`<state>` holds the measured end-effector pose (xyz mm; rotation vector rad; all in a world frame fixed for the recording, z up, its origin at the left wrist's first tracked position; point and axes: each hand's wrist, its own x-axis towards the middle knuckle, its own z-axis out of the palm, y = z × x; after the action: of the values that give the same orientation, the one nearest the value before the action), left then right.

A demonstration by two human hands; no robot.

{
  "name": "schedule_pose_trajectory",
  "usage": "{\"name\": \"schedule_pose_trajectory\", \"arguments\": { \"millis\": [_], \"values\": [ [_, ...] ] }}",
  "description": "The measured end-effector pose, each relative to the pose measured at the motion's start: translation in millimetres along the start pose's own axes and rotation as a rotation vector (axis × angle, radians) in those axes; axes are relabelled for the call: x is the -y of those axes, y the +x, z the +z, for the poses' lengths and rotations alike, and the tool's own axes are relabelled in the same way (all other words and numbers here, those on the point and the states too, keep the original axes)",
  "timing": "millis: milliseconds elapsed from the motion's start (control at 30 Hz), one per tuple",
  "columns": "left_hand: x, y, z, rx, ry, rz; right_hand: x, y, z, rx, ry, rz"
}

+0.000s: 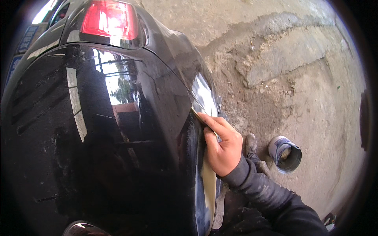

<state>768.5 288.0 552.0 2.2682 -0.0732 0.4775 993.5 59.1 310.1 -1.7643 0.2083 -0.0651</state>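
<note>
My right hand (224, 147) is closed, pinching a thin flat sheet (201, 119) with a pale yellowish edge between thumb and fingers. Whether it is sandpaper or a spreader I cannot tell. The sheet lies against the corner of a glossy black car bumper (157, 165), by the seam with the side panel. Below the hand, a cream-coloured strip of filler (208, 185) with dull grey sanded borders runs down the bumper's edge. A bare whitish patch (202, 92) shows on the panel just above the fingers. My left hand is out of view.
The red tail light (109, 21) sits above the bumper. To the right, an open bucket (285, 154) with something in it stands on rough, cracked concrete ground (315, 106). My dusty shoe (251, 144) is close to the bucket, beneath my arm.
</note>
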Motion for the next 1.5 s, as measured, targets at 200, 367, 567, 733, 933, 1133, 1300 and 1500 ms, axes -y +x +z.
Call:
{"name": "schedule_pose_trajectory", "arguments": {
  "millis": [200, 367, 567, 733, 933, 1133, 1300, 1500],
  "values": [
    [7.1, -3.8, -3.6, -0.054, -0.030, -0.017, 2.9, -14.2, -4.7, 0.010, -0.001, -0.085],
    [7.2, -6.8, -1.4, -0.062, -0.032, -0.022, 2.7, -22.9, -8.9, 0.046, -0.022, -0.133],
    [8.1, -8.8, -0.8, -0.061, -0.037, -0.028, 7.4, -36.1, -15.8, 0.094, -0.017, -0.164],
    [6.2, -8.0, -4.3, -0.049, -0.039, -0.026, 9.4, -47.1, -19.5, 0.130, -0.014, -0.192],
    [-0.2, -0.9, 1.5, -0.031, -0.039, -0.032, 9.5, -62.9, -24.1, 0.183, -0.039, -0.230],
    [-0.3, -3.0, 7.5, -0.069, -0.043, -0.051, 7.4, -79.9, -29.1, 0.239, -0.059, -0.277],
    [1.4, -9.7, 5.4, -0.098, 0.015, -0.037, 9.4, -89.3, -41.0, 0.323, -0.041, -0.317],
    [5.7, -13.8, 6.3, -0.123, 0.049, -0.013, -2.1, -57.7, -65.9, 0.244, 0.088, -0.203]
  ]
}}
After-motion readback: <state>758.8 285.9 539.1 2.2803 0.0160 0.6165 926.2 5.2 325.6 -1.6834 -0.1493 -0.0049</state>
